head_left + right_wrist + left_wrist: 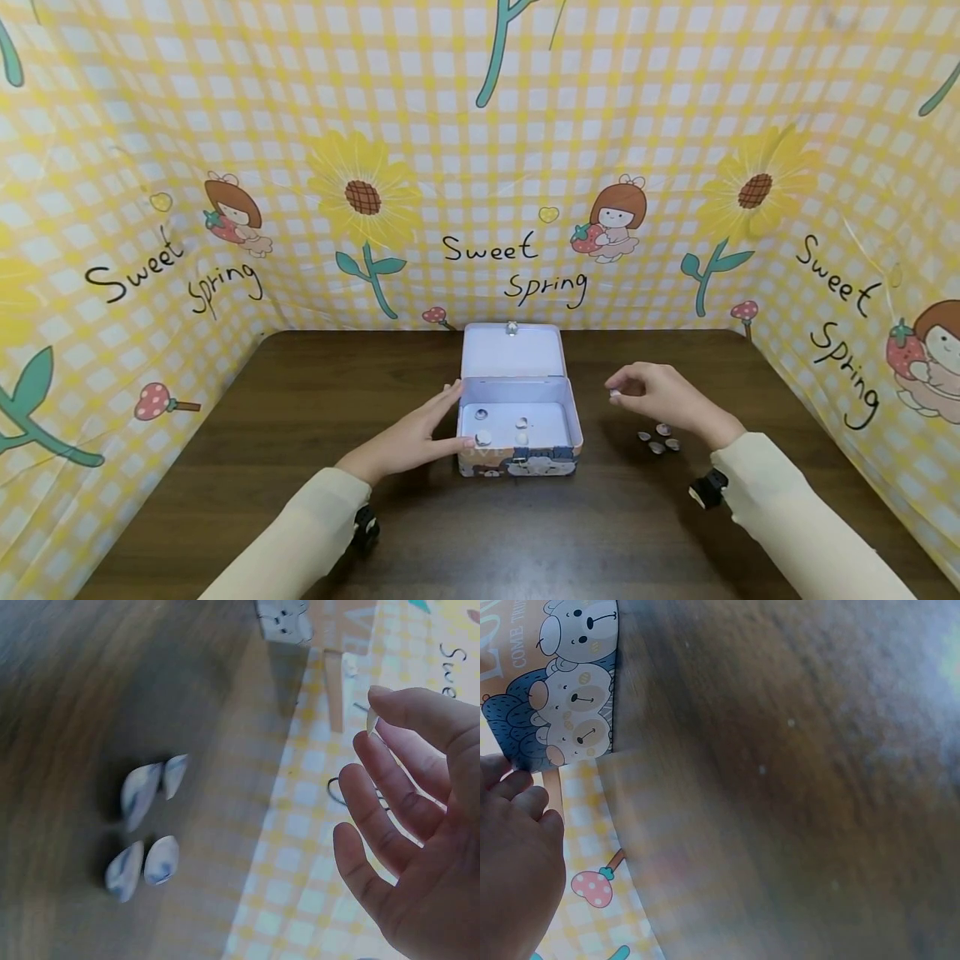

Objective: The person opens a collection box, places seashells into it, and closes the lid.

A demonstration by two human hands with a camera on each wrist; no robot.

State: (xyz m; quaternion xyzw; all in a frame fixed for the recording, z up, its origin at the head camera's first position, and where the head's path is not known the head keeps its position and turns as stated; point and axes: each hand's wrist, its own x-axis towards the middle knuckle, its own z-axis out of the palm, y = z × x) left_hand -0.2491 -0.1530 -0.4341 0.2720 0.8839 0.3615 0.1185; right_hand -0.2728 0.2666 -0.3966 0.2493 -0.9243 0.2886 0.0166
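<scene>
A small tin box (519, 463) printed with cartoon bears stands on the table with its lid (513, 352) raised at the back. Several small shells, among them a dark-marked shell (481, 413), lie inside it. My left hand (405, 440) rests against the box's left side, thumb at the front corner. In the left wrist view, its fingers (531, 801) touch the box's edge. To the right of the box, my right hand (663, 398) is raised, pinching a small pale shell (372, 720) between thumb and index finger. The other fingers are spread.
Below the right hand, several loose shells with purple-grey marks, including one shell (162, 860), lie on the dark wooden table (322, 400). A yellow checked cloth (450, 167) hangs at the back and both sides of the table.
</scene>
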